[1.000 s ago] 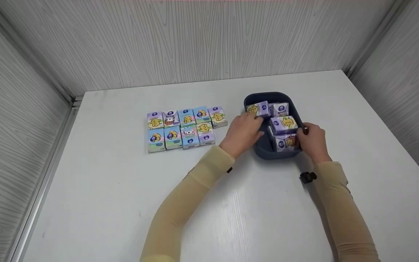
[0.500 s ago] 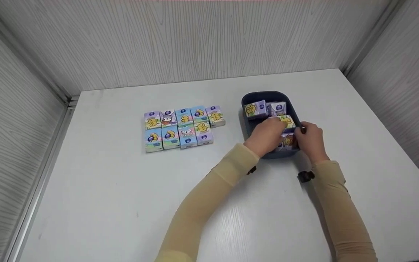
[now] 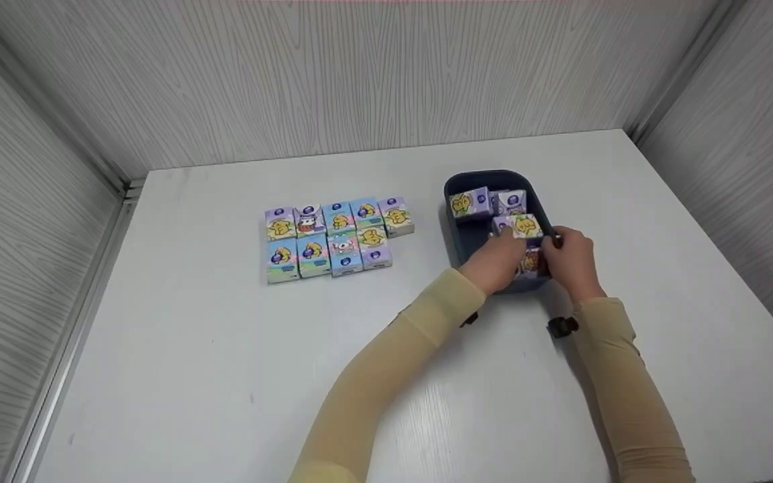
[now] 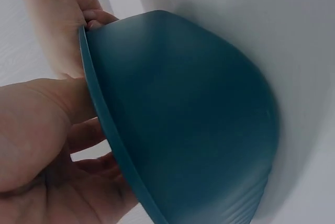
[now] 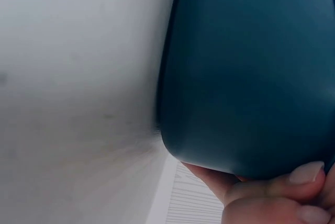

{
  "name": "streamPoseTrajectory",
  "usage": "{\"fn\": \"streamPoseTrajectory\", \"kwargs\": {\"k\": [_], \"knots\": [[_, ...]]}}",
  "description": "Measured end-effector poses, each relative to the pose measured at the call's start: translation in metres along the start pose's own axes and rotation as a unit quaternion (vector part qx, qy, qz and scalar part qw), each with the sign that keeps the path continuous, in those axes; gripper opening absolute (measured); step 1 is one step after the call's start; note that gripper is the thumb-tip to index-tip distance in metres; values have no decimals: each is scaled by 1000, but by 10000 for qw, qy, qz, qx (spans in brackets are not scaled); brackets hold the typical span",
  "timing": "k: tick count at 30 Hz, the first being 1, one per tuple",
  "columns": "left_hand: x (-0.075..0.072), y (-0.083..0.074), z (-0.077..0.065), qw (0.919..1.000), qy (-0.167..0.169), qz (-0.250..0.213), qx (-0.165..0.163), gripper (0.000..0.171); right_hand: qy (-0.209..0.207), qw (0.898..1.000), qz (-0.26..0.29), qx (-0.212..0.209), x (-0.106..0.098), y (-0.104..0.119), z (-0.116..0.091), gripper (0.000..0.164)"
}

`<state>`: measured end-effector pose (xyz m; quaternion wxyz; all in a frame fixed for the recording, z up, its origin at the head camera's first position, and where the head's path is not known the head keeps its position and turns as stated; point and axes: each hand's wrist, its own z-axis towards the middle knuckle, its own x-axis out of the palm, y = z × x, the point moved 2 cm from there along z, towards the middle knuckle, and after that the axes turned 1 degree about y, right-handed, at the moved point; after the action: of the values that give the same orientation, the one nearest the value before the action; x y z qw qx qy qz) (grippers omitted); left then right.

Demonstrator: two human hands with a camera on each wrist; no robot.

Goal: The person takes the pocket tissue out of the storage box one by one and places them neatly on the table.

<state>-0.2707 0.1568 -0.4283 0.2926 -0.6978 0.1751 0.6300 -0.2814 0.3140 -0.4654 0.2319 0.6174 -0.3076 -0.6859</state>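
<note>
In the head view a dark blue plastic bin stands on the table, holding several small purple tissue packs with cartoon prints. My left hand reaches over its near left side, fingertips against the upper front tissue pack; cannot tell whether they pinch it. The left wrist view shows these fingers passing behind the rim. My right hand grips the bin's right rim, thumb on top; in the right wrist view its fingers curl by the outer wall. Another tissue pack leans at the bin's far left.
Left of the bin, several blue and purple tissue packs lie flat in two neat rows. The white table ends at a grey wood-grain panel behind, with more panels at both sides.
My left hand has left the pack at the bin's far left and moved right and nearer, to the front packs. The right hand keeps its hold on the rim.
</note>
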Motion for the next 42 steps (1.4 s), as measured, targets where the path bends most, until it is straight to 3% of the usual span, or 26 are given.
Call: {"fn": "streamPoseTrajectory", "kwargs": {"k": [5,10,24,28,33,38,42], "knots": [[3,0,-1,9997,223,-9,116,24,84,9999,34,80,1,-1,0,38],[2,-2,-1,9995,235,-202,80,23,83,9999,54,139,0,0,0,39],[0,3,-6,9951,-301,-807,-481,27,65,9999,-17,100,0,1,1,39],[0,7,-12,9892,-784,-1110,-549,33,62,10000,-46,10,-1,1,1,38],[-4,12,-25,9780,-1622,-1272,-330,35,37,9999,-111,-52,-1,1,1,38],[-16,20,-44,9539,-2659,-1386,-123,38,150,9999,-60,45,-1,1,0,41],[-25,30,-60,9359,-3353,-1079,14,39,162,9998,-43,67,0,2,1,42]]}}
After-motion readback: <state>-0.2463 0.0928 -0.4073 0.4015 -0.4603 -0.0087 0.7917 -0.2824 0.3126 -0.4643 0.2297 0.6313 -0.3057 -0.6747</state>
